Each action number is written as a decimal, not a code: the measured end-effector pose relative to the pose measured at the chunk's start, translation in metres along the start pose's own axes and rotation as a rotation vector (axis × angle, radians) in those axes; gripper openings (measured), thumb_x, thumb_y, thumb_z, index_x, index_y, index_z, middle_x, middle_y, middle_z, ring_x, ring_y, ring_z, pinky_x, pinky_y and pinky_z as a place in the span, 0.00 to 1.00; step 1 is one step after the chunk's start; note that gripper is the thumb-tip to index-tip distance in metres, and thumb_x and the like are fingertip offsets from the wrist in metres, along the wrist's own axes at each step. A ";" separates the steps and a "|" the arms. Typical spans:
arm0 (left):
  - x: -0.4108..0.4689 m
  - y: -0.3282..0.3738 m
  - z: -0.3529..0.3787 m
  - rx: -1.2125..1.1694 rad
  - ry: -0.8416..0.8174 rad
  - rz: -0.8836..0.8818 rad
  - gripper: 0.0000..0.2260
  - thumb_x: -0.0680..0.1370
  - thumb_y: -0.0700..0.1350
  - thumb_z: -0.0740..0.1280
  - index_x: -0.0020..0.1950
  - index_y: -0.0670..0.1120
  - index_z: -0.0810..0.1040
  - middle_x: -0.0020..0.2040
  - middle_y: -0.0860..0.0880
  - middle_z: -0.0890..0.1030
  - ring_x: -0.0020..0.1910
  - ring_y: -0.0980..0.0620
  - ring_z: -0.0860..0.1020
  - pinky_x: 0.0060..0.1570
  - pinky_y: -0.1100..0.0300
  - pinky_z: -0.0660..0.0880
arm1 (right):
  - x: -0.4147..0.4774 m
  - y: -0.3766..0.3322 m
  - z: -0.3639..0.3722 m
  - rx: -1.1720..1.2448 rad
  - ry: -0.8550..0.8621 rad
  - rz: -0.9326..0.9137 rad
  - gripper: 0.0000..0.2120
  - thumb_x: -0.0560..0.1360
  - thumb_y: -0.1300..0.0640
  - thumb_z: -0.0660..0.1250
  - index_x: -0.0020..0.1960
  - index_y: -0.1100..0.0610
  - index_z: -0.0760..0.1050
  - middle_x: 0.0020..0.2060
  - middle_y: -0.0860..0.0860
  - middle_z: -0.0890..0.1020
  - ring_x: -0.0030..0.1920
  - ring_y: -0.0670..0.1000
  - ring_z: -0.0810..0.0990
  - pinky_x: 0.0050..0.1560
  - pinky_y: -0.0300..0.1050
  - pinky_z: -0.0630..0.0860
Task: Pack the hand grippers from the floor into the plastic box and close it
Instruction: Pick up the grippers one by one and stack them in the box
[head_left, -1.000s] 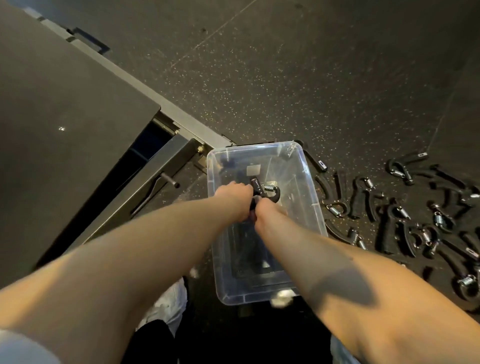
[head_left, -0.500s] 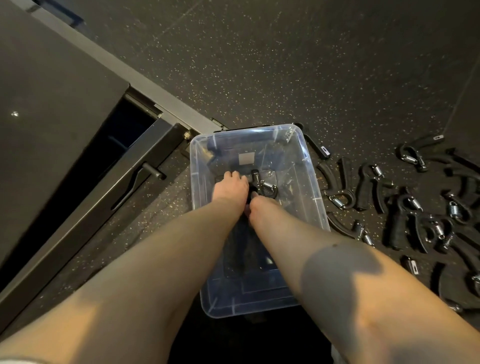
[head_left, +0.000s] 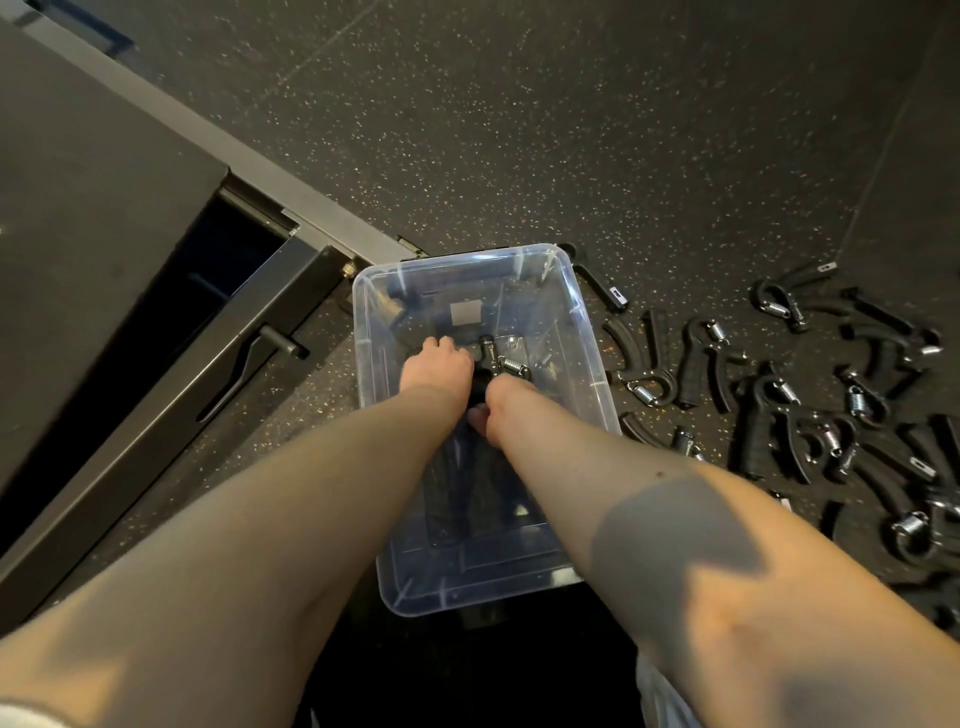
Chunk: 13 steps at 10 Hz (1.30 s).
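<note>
Plastic box (head_left: 589, 332) — left hand (head_left: 436, 364) and right hand (head_left: 503, 402) curl round 1 hand gripper (head_left: 500, 358) inside.

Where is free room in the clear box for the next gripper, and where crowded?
The transparent plastic box looks bare at its far end, beyond the left hand and right hand. Its near half holds black grippers; the floor on its right is crowded.

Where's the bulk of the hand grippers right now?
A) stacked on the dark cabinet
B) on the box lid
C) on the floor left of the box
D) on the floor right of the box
D: the grippers lie scattered on the floor right of the box, while the left hand and right hand hold one gripper inside it.
</note>
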<state>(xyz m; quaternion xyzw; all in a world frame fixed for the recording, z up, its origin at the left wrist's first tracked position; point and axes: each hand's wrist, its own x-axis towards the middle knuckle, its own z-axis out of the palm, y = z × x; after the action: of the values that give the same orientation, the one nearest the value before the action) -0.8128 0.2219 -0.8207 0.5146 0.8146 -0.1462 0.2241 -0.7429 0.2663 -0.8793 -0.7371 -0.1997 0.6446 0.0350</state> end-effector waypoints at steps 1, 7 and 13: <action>-0.015 -0.001 -0.017 -0.127 -0.009 -0.034 0.19 0.75 0.40 0.72 0.65 0.44 0.75 0.63 0.43 0.76 0.64 0.42 0.75 0.60 0.47 0.75 | -0.033 -0.014 -0.011 0.025 -0.009 -0.058 0.09 0.77 0.59 0.63 0.56 0.61 0.76 0.49 0.60 0.80 0.41 0.59 0.82 0.26 0.46 0.80; -0.121 0.153 -0.097 -0.894 0.148 0.085 0.11 0.74 0.44 0.73 0.56 0.46 0.81 0.56 0.46 0.83 0.56 0.45 0.80 0.55 0.59 0.74 | -0.173 -0.050 -0.238 -0.179 0.084 -0.446 0.08 0.77 0.67 0.61 0.41 0.64 0.75 0.37 0.59 0.79 0.27 0.53 0.76 0.23 0.41 0.75; -0.058 0.274 0.067 -0.287 -0.056 -0.203 0.25 0.75 0.46 0.71 0.70 0.45 0.70 0.71 0.44 0.68 0.72 0.42 0.63 0.72 0.47 0.63 | 0.037 0.028 -0.325 -0.310 0.225 -0.245 0.07 0.72 0.54 0.75 0.43 0.52 0.77 0.49 0.56 0.84 0.52 0.57 0.84 0.56 0.54 0.81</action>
<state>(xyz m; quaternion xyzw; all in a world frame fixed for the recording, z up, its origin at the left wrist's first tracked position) -0.5298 0.2628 -0.8506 0.3881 0.8683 -0.0644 0.3020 -0.4193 0.3206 -0.8688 -0.7712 -0.3793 0.5107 0.0217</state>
